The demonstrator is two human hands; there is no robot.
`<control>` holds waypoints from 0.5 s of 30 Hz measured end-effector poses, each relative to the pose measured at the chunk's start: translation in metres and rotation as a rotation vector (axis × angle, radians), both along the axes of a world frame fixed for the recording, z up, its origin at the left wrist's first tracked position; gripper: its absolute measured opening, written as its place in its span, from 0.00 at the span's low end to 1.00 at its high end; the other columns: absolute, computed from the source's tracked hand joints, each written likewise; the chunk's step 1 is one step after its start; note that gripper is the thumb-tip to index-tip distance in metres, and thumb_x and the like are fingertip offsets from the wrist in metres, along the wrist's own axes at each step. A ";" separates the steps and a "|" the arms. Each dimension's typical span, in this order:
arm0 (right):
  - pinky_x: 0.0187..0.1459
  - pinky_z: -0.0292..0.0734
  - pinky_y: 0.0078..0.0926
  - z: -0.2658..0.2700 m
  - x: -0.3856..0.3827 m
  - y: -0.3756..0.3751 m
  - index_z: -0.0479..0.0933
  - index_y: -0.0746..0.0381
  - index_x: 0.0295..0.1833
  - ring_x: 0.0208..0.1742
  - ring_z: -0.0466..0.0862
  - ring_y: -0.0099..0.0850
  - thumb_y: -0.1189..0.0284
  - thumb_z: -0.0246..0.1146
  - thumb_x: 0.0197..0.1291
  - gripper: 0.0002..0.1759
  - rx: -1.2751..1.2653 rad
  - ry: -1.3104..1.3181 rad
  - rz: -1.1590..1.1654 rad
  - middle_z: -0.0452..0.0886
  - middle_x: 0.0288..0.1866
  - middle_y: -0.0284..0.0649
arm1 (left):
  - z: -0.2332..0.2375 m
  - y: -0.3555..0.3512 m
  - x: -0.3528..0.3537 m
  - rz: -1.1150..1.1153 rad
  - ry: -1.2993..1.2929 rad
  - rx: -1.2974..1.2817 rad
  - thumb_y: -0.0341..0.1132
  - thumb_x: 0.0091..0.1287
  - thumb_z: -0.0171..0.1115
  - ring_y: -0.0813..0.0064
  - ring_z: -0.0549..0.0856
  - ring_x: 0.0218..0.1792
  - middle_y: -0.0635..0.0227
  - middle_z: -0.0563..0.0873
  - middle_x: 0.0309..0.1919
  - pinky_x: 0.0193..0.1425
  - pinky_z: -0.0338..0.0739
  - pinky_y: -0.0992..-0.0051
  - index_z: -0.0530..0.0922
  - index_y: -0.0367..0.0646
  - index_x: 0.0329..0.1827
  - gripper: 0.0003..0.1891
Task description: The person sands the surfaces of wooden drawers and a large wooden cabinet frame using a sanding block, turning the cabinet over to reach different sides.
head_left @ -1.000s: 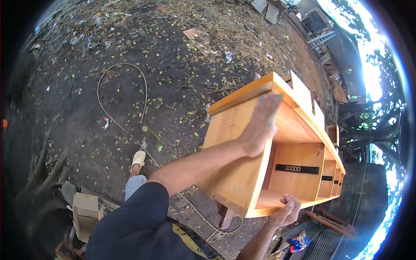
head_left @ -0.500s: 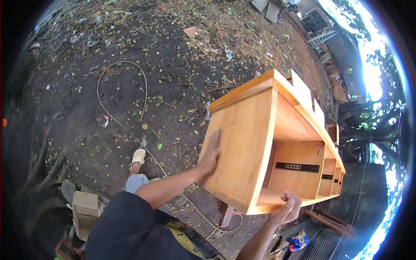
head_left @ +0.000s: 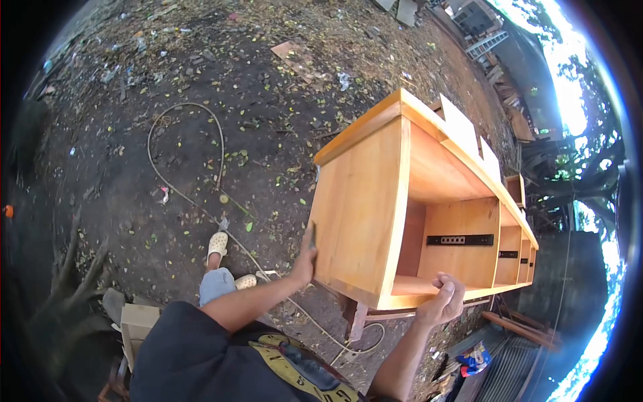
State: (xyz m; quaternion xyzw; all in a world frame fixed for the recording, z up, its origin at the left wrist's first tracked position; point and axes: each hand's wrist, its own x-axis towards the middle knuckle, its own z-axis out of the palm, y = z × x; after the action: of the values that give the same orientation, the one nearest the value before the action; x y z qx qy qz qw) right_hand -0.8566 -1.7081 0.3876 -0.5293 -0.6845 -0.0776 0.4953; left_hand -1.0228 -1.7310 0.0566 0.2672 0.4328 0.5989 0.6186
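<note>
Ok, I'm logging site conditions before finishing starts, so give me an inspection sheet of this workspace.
Surface: bare dirt ground, strewn with leaves.
Job's things: wooden cabinet raised on a support, open compartments, black strip inside.
Clutter: board scrap, small wooden box, scattered litter.
Hands: left hand at the side panel's edge with a thin dark sheet; right hand gripping the front edge.
Cables: cord looped across the ground, running under the cabinet.
Surroundings: trees, stacked timber, corrugated sheets.

Shown were one long orange wooden cabinet (head_left: 362,208), two bare hands (left hand (head_left: 307,258), right hand (head_left: 442,301)), one looping tan cable (head_left: 153,144) and two pale clogs (head_left: 216,244).
</note>
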 end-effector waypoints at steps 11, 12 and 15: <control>0.35 0.81 0.27 0.004 -0.009 -0.002 0.85 0.70 0.41 0.31 0.84 0.28 0.69 0.56 0.79 0.18 -0.020 0.082 -0.009 0.90 0.36 0.44 | 0.204 -0.069 -0.021 -0.023 0.337 0.557 0.45 0.83 0.43 0.43 0.40 0.92 0.41 0.41 0.93 0.94 0.33 0.51 0.42 0.28 0.92 0.43; 0.35 0.81 0.27 0.005 -0.010 -0.004 0.85 0.70 0.41 0.31 0.84 0.28 0.69 0.56 0.79 0.18 -0.027 0.098 -0.020 0.90 0.36 0.44 | 0.221 -0.067 -0.022 -0.036 0.350 0.610 0.46 0.83 0.44 0.41 0.40 0.92 0.40 0.41 0.92 0.93 0.32 0.48 0.42 0.27 0.92 0.43; 0.36 0.81 0.26 0.005 -0.005 -0.003 0.86 0.70 0.41 0.32 0.84 0.27 0.71 0.57 0.79 0.17 -0.038 0.107 0.019 0.90 0.37 0.43 | 0.269 -0.039 -0.024 0.038 0.472 0.887 0.48 0.82 0.42 0.37 0.41 0.92 0.38 0.42 0.92 0.93 0.33 0.44 0.43 0.27 0.91 0.44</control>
State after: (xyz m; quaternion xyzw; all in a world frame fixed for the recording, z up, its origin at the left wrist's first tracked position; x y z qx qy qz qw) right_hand -0.8613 -1.7115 0.3923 -0.5355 -0.6635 -0.0313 0.5215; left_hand -1.0466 -1.7703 0.3254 0.6246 0.2696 0.6595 0.3198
